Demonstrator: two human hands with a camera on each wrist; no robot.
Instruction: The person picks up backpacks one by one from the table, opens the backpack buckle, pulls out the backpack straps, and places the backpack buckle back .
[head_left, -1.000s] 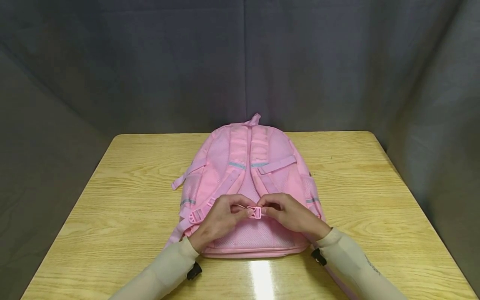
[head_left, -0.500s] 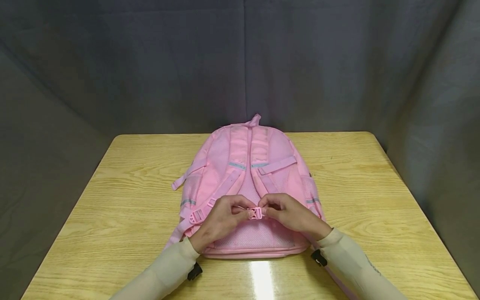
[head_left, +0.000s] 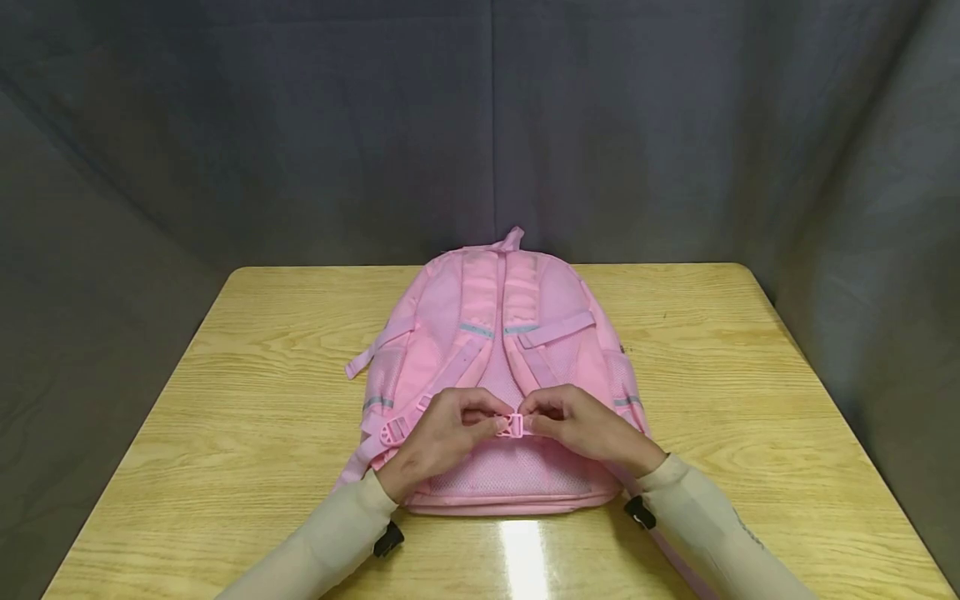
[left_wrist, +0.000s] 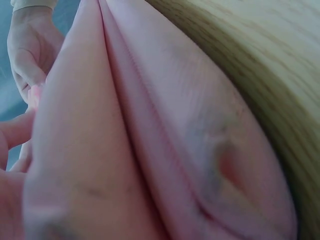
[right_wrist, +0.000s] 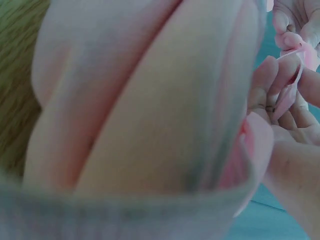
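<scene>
A pink backpack (head_left: 517,475) lies on the table with its shoulder straps facing up. Over its lower back panel, a pink side-release buckle (head_left: 512,426) is held between both hands. My left hand (head_left: 442,429) pinches the buckle's left side between thumb and fingers. From the other side my right hand (head_left: 588,425) pinches the webbing strap (right_wrist: 286,100) close by the buckle. The two buckle halves sit together; fingers cover part of them, so whether they are latched cannot be told. In the left wrist view the backpack's pink bottom (left_wrist: 150,125) hides most of the work.
A second pink plastic buckle (head_left: 393,431) hangs on the left strap beside my left wrist. The wooden table (head_left: 262,400) reaches out on both sides of the bag. Dark grey curtains (head_left: 480,125) stand behind and to the sides.
Hardly anything differs. Both hands keep their hold at the buckle, with only tiny shifts of the fingers; the backpack stays in place.
</scene>
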